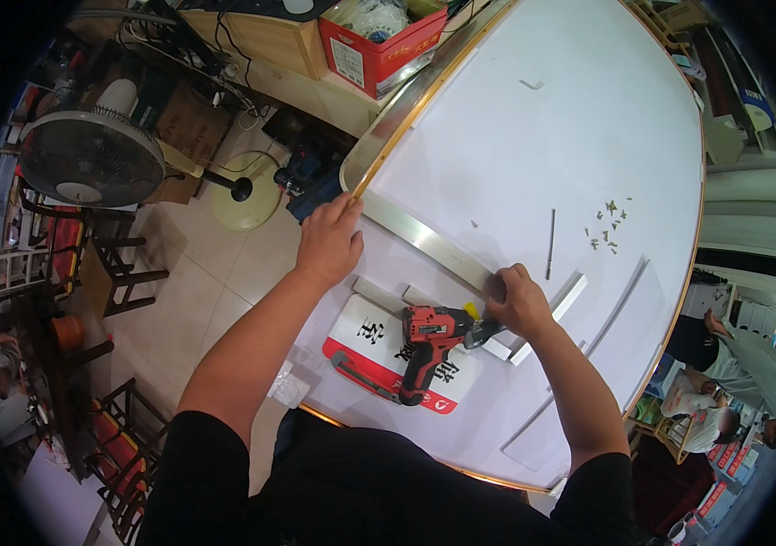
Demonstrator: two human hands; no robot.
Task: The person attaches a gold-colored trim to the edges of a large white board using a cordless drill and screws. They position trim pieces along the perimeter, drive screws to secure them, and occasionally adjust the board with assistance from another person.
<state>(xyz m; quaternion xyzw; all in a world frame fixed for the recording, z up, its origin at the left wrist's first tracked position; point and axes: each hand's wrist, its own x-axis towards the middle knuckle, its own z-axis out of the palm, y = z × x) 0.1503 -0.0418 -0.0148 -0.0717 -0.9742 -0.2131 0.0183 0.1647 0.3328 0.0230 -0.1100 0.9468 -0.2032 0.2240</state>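
Note:
A long flat silver metal bar [429, 244] lies slantwise across the white tabletop, with a hand at each end. My left hand [329, 238] is closed on its left end, by the table's edge. At the other end, my right hand [520, 302] grips it between thumb and fingers; some fingertips are hidden. Just below the bar, a red and black cordless drill [429, 338] lies on a white and red printed sign [370, 329]. Shorter metal strips [570, 296] lie beside and partly under the drill and right hand.
Several small screws [611, 223], a thin dark rod [551, 244] and an L-shaped hex key [532, 85] lie on the white tabletop [497, 155]. Clear panels [620, 305] rest at right. A red box [379, 45] stands beyond the table, a fan [92, 156] at left. People sit far right.

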